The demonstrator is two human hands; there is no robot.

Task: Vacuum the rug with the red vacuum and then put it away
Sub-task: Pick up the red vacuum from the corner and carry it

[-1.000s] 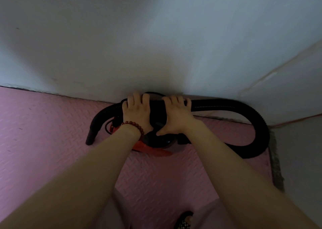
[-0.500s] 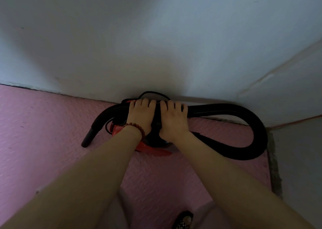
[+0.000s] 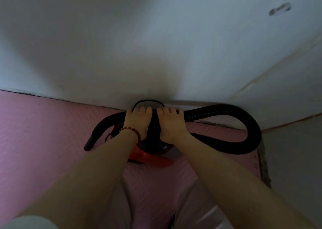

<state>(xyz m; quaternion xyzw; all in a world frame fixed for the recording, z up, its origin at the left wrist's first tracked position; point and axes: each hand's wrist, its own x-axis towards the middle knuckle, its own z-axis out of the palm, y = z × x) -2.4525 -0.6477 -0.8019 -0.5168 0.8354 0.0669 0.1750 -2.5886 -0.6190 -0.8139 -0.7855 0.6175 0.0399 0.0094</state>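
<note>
The red vacuum (image 3: 153, 156) with a black top sits on the pink rug (image 3: 43, 133) right against the white wall. Its black ribbed hose (image 3: 250, 129) loops out to the right and back over the body, and the nozzle end (image 3: 89, 142) points down at the left. My left hand (image 3: 136, 122), with a red bead bracelet at the wrist, and my right hand (image 3: 171, 124) lie side by side on top of the vacuum, fingers curled over the hose where it crosses the body. A thin black cord (image 3: 148, 101) arcs behind my fingertips.
The white wall (image 3: 156, 46) fills the upper half. At the right a second wall panel (image 3: 296, 98) forms a corner, and bare grey floor (image 3: 292, 167) lies beyond the rug's right edge. My knees and a patterned shoe show at the bottom.
Both hands have shifted further over the vacuum's far side and closer together, fingers curling more over the hose. The vacuum sits tighter to the wall.
</note>
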